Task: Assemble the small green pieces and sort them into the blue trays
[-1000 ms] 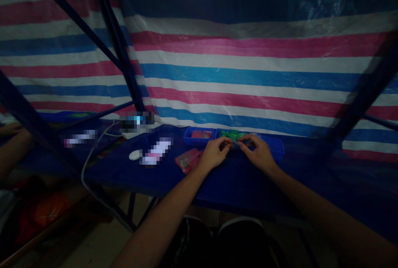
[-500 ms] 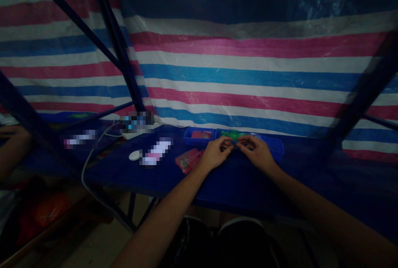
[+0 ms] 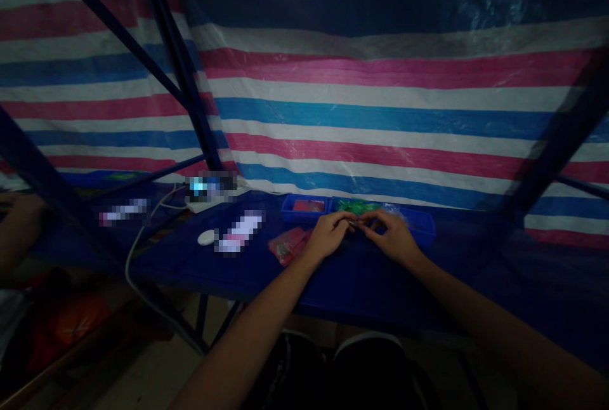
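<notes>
My left hand (image 3: 330, 232) and my right hand (image 3: 387, 233) meet fingertip to fingertip over the blue table (image 3: 352, 283). Both are closed in a pinch around something too small and dark to name. Just behind the fingers stands a blue divided tray (image 3: 431, 224). Green pieces (image 3: 354, 207) lie in its middle part, and clear plastic (image 3: 394, 209) shows on the right, partly covered by my right hand. Pinkish packets (image 3: 308, 205) fill the left compartment. Beside my left forearm, reddish plastic bags (image 3: 288, 245) with something inside rest on the table.
Left of the bags are a blurred-out phone-like object (image 3: 240, 232) and a white round item (image 3: 206, 237). A white power strip (image 3: 209, 202) with a cable (image 3: 130, 251) sits farther back. Blue frame posts (image 3: 176, 48) rise left and right. Another person's hand (image 3: 21, 213) is at far left.
My fingers have come closer together, the left fingers turning inward and the right hand shifting slightly left and down. More of the green pieces shows behind them.
</notes>
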A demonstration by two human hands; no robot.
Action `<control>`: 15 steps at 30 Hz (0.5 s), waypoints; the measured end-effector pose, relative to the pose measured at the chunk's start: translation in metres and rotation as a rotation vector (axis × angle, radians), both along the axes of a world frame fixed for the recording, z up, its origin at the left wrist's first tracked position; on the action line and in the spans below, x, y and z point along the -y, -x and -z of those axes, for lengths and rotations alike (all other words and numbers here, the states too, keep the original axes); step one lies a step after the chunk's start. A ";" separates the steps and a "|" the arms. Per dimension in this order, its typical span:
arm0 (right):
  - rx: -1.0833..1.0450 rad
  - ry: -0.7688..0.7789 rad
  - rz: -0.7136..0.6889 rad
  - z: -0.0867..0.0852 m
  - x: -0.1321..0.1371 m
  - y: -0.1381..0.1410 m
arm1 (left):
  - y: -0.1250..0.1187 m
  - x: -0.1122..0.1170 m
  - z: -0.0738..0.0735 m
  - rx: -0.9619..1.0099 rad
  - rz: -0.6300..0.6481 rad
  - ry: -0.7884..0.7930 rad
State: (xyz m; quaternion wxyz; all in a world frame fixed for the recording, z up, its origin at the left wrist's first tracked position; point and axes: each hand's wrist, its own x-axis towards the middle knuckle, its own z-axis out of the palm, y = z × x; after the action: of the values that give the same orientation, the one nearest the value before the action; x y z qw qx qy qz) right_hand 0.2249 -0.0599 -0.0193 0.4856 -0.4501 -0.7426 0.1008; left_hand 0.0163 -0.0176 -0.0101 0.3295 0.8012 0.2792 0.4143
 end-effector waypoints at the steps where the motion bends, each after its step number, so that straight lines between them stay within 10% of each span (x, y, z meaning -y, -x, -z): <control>1: 0.014 0.010 -0.013 0.000 0.001 0.000 | 0.000 0.000 0.000 0.005 -0.012 0.002; 15: -0.065 -0.025 0.071 -0.005 0.004 0.002 | -0.002 -0.001 0.005 0.011 -0.054 0.013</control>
State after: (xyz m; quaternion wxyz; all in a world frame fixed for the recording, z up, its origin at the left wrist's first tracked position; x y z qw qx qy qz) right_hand 0.2226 -0.0636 -0.0139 0.5183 -0.4666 -0.7112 0.0890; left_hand 0.0183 -0.0164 -0.0149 0.3250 0.7888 0.3018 0.4257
